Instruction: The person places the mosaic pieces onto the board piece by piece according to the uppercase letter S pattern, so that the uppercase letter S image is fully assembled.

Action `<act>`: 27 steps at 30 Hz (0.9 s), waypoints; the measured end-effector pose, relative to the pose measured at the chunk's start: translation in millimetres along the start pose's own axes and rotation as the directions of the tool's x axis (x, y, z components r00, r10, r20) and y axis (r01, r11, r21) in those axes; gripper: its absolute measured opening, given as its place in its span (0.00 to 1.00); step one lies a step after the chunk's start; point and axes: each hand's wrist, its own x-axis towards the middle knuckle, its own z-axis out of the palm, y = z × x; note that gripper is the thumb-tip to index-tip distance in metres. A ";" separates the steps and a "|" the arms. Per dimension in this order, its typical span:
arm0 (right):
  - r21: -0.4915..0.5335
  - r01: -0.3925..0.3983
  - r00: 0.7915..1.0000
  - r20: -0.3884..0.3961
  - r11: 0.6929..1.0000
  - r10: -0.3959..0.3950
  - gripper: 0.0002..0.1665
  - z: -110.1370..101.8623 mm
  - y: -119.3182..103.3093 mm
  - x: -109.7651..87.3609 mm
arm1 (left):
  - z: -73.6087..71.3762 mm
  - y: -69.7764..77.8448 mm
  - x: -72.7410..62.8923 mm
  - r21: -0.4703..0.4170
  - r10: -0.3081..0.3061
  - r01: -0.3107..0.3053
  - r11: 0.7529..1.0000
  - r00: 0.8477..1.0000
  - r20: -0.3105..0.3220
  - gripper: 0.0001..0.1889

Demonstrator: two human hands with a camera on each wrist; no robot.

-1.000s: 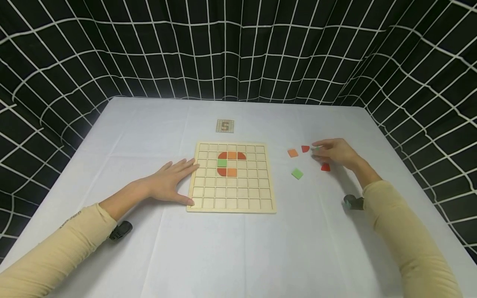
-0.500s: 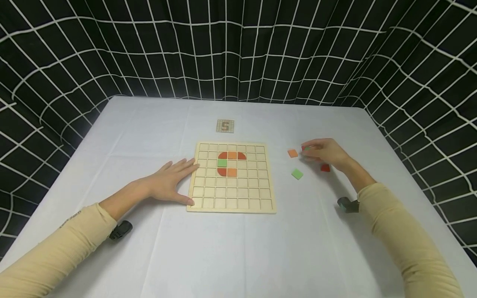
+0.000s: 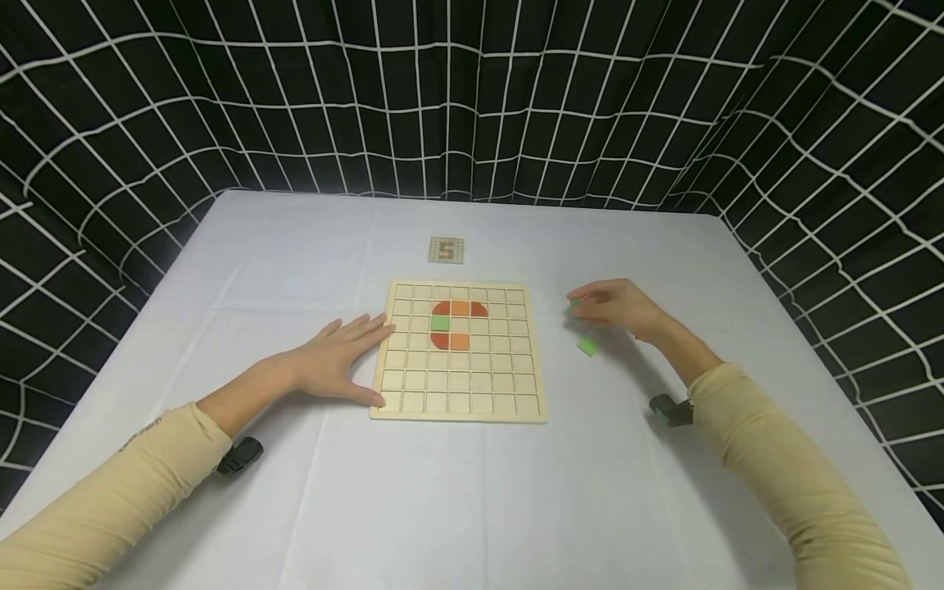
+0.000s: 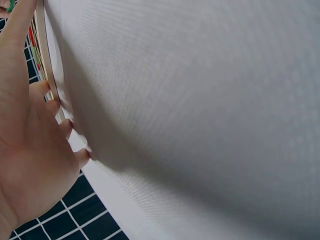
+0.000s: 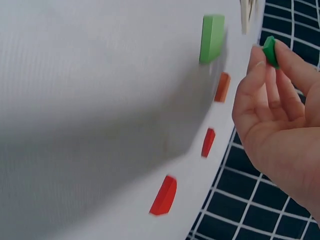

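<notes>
A pale wooden grid board [image 3: 487, 401] lies mid-table, with red, orange and green tiles set in its upper cells, among them a green square [image 3: 440, 323]. My left hand [image 3: 332, 360] rests with spread fingers along the board's left edge, fingertips and thumb on the rim. To the right of the board, my right hand [image 3: 612, 305] pinches a small green tile [image 5: 270, 51] between thumb and fingers, raised off the cloth. Below that hand lies another green tile [image 3: 587, 347]. The right wrist view also shows an orange tile [image 5: 222, 87] and two red tiles [image 5: 164, 196] on the cloth.
Behind the board lies a small square card [image 3: 446, 250] printed with a grid and an S-like figure. A white cloth [image 3: 413, 500] covers the table. Dark curtains [image 3: 472, 98] with white grid lines stand around the back and sides.
My right hand has moved left towards the board with the green tile, passing over the red and orange tiles, which it now hides in the head view. The left hand stays put.
</notes>
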 end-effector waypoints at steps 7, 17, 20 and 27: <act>0.004 0.008 0.999 0.050 1.000 -0.008 0.26 15.5 -5.6 4.0 | 0.4 0.3 0.0 0.000 -0.004 0.004 1.000 1.000 0.004 0.59; -0.033 -0.004 0.997 0.080 0.999 0.007 0.23 38.9 -19.6 9.5 | 0.1 1.6 0.0 -0.003 -0.008 0.008 1.000 1.000 0.004 0.59; -0.020 0.005 0.995 0.101 1.000 -0.003 0.21 45.6 -23.6 11.4 | -0.2 1.8 -0.3 -0.001 -0.012 0.012 1.000 1.000 0.008 0.59; -0.024 -0.002 0.991 0.137 1.000 0.005 0.21 60.2 -34.7 13.9 | -0.3 1.4 0.2 0.000 -0.012 0.012 1.000 1.000 0.007 0.59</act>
